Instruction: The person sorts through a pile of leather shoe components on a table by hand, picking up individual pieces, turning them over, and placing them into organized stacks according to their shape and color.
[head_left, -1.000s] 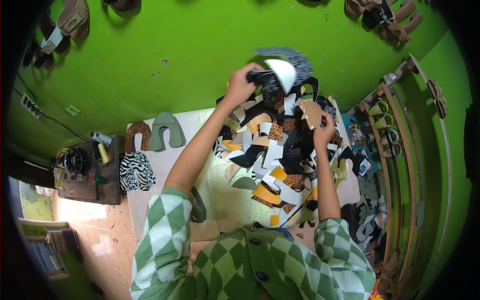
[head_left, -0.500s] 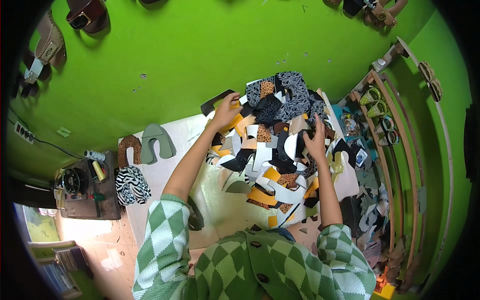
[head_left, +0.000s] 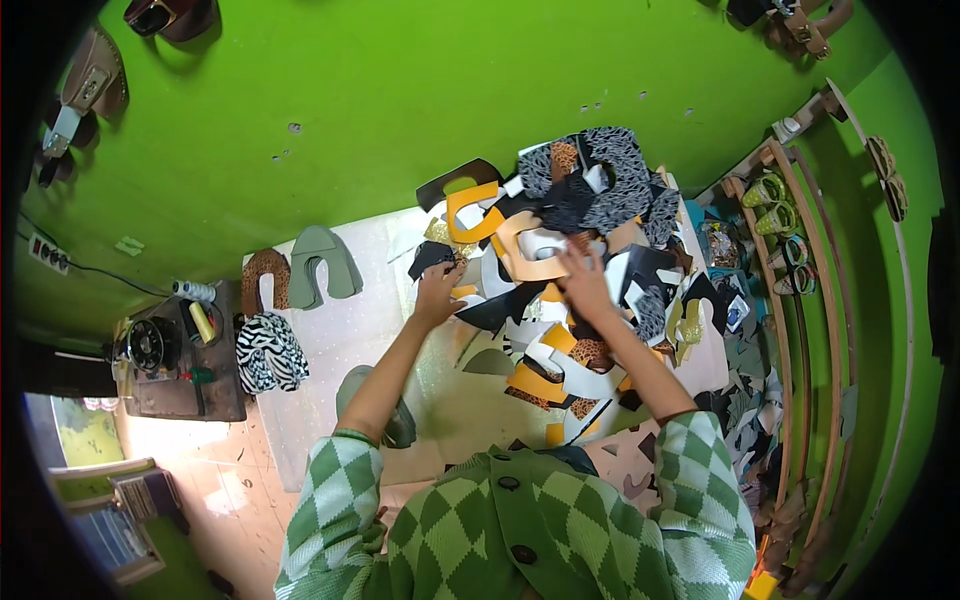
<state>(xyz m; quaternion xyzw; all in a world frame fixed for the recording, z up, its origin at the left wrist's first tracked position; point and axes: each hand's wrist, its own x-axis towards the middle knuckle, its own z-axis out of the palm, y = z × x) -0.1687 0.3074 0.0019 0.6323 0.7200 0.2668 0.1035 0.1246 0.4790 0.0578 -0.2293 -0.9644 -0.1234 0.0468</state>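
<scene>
A heap of cut material pieces in black, white, orange, tan and leopard print covers the right part of the pale table [head_left: 330,390]. My left hand [head_left: 437,293] is at the heap's left edge, its fingers closed at a small black piece [head_left: 430,257]. Over the heap's middle, my right hand [head_left: 590,288] lies with fingers stretched out and partly blurred, beside a tan curved piece [head_left: 522,250]. An orange U-shaped piece [head_left: 465,228] lies beyond my left hand. Grey-black patterned pieces [head_left: 628,180] are stacked at the far side.
Green U-shaped pieces [head_left: 322,270], a leopard-print one [head_left: 266,280] and zebra-print ones [head_left: 270,353] lie along the table's left. A small dark stand [head_left: 190,385] holds thread spools. On the right are a wooden rack [head_left: 785,330] with sandals and scraps [head_left: 745,400] below.
My left hand has come down and nearer from the far edge to the black piece. My right hand has moved left over the heap. Pieces there have shifted, and the orange U-shape now shows.
</scene>
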